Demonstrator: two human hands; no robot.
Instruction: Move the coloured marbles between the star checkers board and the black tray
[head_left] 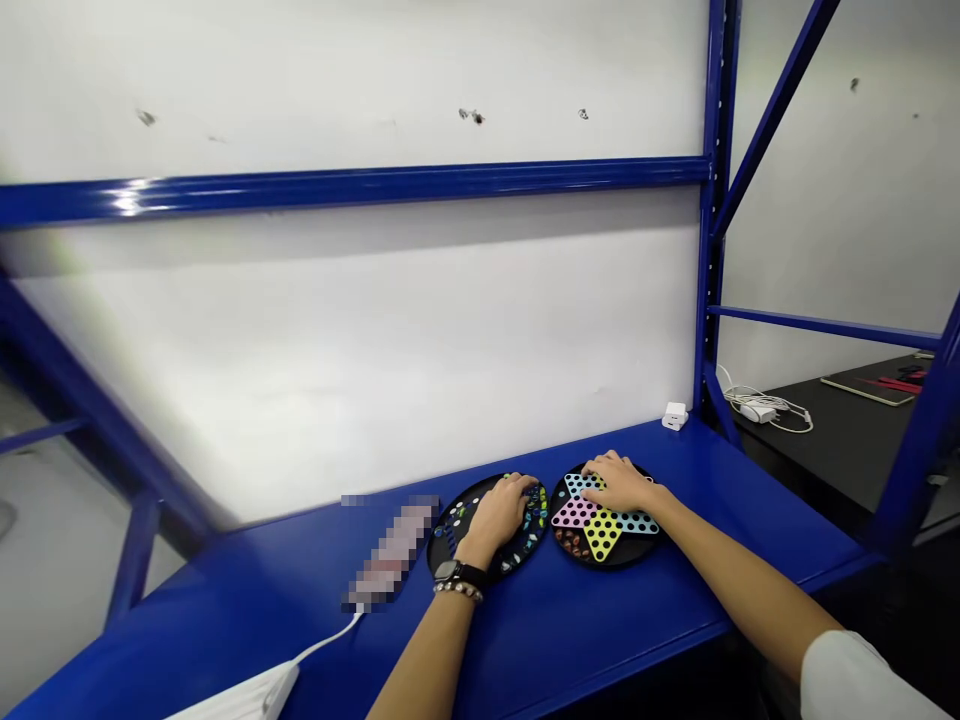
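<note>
Left grip (495, 522) on marble-filled board (450, 530) — right grip (619, 482) on star board (600, 535).

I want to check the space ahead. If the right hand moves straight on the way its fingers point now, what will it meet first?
The right hand already rests on the Chinese checkers board, so its black rim probably comes first, then the white wall behind the blue shelf. Depth is unclear.

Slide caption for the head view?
Left hand on a black marble board, right hand on a Chinese checkers board, on a blue shelf.
</note>
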